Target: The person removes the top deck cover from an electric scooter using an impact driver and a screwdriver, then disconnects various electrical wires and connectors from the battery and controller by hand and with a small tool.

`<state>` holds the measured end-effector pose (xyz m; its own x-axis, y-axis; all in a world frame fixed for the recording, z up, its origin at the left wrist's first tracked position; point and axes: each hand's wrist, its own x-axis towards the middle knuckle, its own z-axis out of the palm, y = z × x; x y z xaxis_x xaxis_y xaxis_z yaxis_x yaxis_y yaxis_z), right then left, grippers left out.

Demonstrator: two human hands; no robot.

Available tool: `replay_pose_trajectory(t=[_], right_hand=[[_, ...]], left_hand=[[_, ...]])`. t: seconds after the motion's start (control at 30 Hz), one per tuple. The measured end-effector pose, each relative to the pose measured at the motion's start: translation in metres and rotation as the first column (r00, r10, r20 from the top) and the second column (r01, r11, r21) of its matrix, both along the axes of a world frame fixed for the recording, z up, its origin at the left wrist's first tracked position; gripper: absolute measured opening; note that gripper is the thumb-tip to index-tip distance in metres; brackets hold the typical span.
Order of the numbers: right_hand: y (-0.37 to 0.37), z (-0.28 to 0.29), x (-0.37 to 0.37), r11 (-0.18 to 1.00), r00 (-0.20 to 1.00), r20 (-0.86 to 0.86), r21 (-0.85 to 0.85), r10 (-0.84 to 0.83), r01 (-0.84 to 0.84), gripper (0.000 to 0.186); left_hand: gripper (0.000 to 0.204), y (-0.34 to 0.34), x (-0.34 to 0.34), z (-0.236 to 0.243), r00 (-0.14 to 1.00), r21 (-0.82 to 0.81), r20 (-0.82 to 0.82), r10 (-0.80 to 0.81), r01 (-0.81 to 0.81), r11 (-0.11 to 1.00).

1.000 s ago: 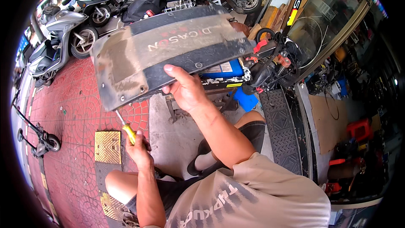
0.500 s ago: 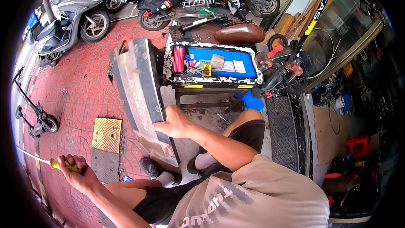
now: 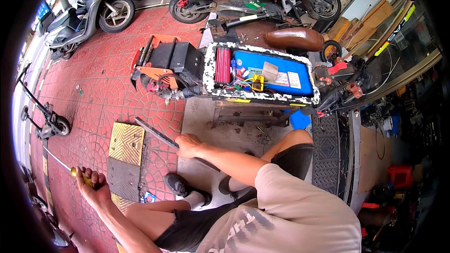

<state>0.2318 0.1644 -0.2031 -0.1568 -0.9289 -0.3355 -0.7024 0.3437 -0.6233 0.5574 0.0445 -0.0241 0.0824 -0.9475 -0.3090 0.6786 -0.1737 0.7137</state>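
My left hand [image 3: 93,188] is closed around the yellow handle of a screwdriver [image 3: 59,160], its long shaft pointing up and left. The fingers of my right hand [image 3: 188,146] grip a long dark deck cover [image 3: 157,133], seen nearly edge-on in front of my legs. Beyond it, an electric scooter's opened deck box [image 3: 211,68] rests on a low stand, its rim coated in ragged white sealant. Inside lie a blue battery pack [image 3: 251,62], a red finned block [image 3: 223,64], several wires and a yellow connector [image 3: 257,83].
A brown leather seat [image 3: 294,40] and a black shock-like rod [image 3: 243,19] lie behind the deck box. Parked at upper left is a silver motor scooter [image 3: 89,11]; a small kick scooter [image 3: 47,119] stands at left. A yellow and black ramp [image 3: 126,143] sits on the red paving.
My right hand has lowered the deck cover and turned it from face-up to edge-on, uncovering the scooter's rear end. The left hand still holds the screwdriver. The view has shifted slightly.
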Motion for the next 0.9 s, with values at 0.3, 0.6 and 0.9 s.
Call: replay_pose_trajectory(t=[0.3,0.6,0.9], right_hand=[[-0.102,-0.085,-0.058,0.924,0.898,0.252,-0.034,-0.360,0.380,0.050],[-0.107,-0.114,-0.087,0.763,0.781,-0.014,0.202,-0.625,0.614,0.045],[0.047,-0.132,-0.003,0.942,0.906,0.258,0.055,-0.335,0.332,0.039]], left_hand=[[0.019,-0.033,0.003,-0.016,0.965,0.028,0.261,-0.020,0.013,1.000],[0.019,-0.041,-0.042,-0.014,0.960,0.088,0.227,-0.167,0.151,0.985],[0.022,-0.037,-0.087,0.003,0.940,0.127,0.104,-0.326,0.312,0.941]])
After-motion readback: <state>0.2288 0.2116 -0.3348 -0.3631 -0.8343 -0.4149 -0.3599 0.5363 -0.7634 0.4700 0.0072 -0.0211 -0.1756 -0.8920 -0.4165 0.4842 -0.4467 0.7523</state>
